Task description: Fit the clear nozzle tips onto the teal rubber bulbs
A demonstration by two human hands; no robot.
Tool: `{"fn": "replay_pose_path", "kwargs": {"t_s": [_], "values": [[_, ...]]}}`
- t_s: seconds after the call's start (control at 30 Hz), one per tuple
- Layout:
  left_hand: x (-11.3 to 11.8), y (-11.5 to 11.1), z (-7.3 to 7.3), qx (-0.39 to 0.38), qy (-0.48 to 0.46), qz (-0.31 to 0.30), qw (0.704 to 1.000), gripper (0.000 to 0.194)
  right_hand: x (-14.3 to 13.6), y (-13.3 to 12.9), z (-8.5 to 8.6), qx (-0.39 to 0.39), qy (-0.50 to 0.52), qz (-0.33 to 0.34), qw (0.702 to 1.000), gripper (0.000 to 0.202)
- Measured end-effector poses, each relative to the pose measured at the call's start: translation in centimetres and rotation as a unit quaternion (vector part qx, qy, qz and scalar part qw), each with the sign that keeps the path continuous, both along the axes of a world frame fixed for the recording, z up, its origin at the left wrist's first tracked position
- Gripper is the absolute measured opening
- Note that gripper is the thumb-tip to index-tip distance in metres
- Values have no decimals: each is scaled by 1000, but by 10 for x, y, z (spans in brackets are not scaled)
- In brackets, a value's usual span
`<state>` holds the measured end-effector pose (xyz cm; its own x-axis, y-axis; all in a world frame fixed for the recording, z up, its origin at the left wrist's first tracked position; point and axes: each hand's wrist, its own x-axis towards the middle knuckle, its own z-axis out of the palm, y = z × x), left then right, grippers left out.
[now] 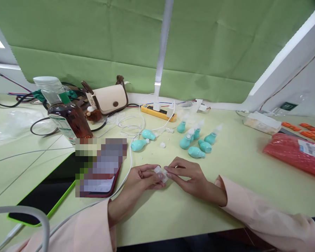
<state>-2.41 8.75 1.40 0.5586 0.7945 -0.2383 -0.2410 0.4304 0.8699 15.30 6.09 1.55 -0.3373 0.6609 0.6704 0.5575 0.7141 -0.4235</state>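
Between my hands, above the front middle of the table, is a small translucent white piece (160, 174). My left hand (144, 178) holds it between thumb and fingers. The fingertips of my right hand (186, 175) pinch its right side; the exact shape is too small to make out. Several turquoise bulbs, some with clear pointed tips, stand or lie behind my right hand, among them a lying bulb (196, 152). Two more turquoise bulbs lie further left, one of them (138, 145) nearest the white cable. A small white cap (162, 144) lies between the two groups.
A phone with a green edge (46, 189) and a red-edged phone (105, 175) lie at left. Behind them are a brown bottle (69, 120) and a cream bag (109, 99). A yellow power strip (159, 113) sits at the back, a red package (296, 154) at right.
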Motion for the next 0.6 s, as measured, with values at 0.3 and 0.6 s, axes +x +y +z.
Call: {"fn": "replay_pose_path", "kwargs": {"t_s": [0.3, 0.6], "values": [[0, 0, -2, -8, -4, 10, 1000, 36, 4, -4, -2, 77, -152, -36, 985, 28], [-1, 0, -1, -7, -4, 8, 1000, 35, 4, -3, 0, 63, -115, -31, 991, 27]]}}
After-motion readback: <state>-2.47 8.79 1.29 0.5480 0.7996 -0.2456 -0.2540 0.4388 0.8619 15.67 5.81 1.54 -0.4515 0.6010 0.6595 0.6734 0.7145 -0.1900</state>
